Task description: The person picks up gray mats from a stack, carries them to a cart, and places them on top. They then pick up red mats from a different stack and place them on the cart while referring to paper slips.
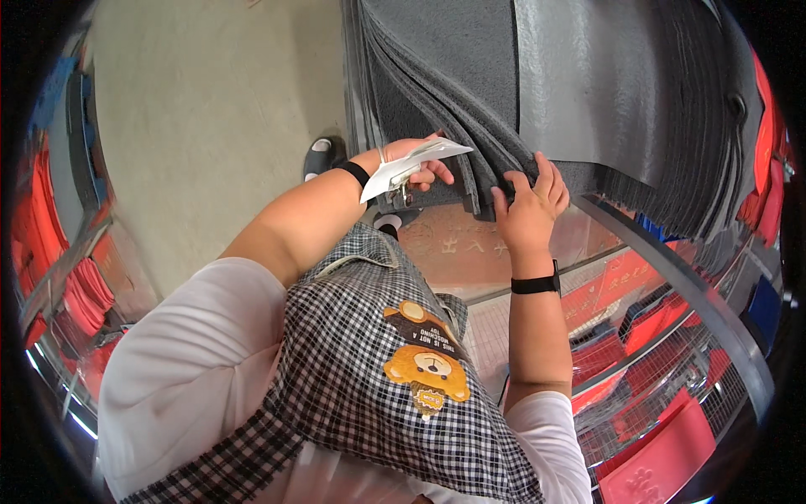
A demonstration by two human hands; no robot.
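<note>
My left hand holds a white paper slip and what looks like a small bunch of keys, right at the front edge of a thick stack of dark grey mats. My right hand pinches the hanging edges of several grey mats at the stack's lower corner. Both wrists wear black bands. The stack lies on a wire cart with a grey metal rail.
Red mats fill the wire cart's lower shelves at right, and more red mats sit on a rack at left. Bare concrete floor lies ahead on the left, with a black shoe on it. A reddish-brown doormat hangs below the stack.
</note>
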